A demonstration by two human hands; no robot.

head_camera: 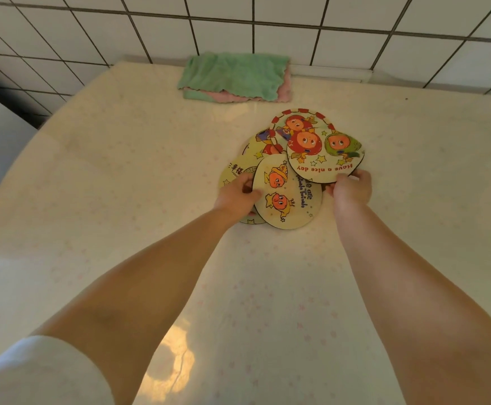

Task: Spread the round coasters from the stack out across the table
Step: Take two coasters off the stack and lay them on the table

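The round coasters lie fanned and overlapping in one cluster on the pale surface, toward its far middle. The "Have a nice day" coaster sits on top at the right; the right hand pinches its near edge, fingers closed on the rim. The coaster with two orange figures lies nearest, and the left hand grips its left edge, thumb on top. Beyond the cluster, a folded green and pink cloth rests against the tiled wall.
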